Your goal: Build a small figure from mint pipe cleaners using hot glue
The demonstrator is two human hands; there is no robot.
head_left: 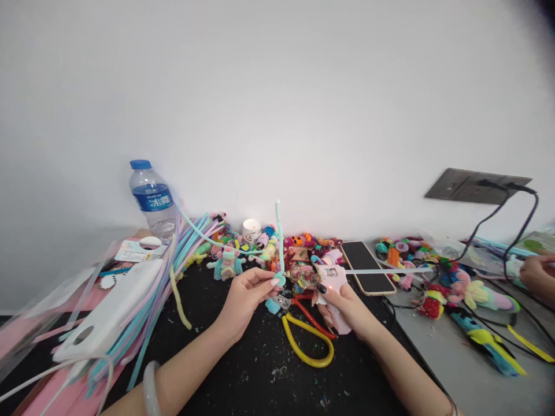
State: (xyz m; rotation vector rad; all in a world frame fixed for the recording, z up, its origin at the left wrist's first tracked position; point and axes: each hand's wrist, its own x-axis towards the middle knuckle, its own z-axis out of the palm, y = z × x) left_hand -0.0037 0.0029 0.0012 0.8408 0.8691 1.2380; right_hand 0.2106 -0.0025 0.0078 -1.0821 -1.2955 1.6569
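Between its thumb and fingers, my left hand (247, 297) pinches a mint-green pipe cleaner (280, 237), curled at the bottom with its long end standing upright. My right hand (347, 309) is wrapped round a pale pink glue gun (333, 280). A long whitish glue stick (385, 270) sticks out of its back to the right. The gun's nozzle points left, close to the curled part of the pipe cleaner; whether they touch I cannot tell. Under the hands lie scissors (310, 361) with one yellow and one red handle. A small turquoise fuzzy piece (273, 306) lies beside their blades.
Left, a water bottle (154, 199) stands behind a bundle of pastel pipe cleaners (151, 312) and a white power bank (110, 306). Fuzzy dolls (226, 263) line the wall. A phone (368, 268) lies right; cables hang from a socket (477, 186). Another person's hand (537, 274) is far right.
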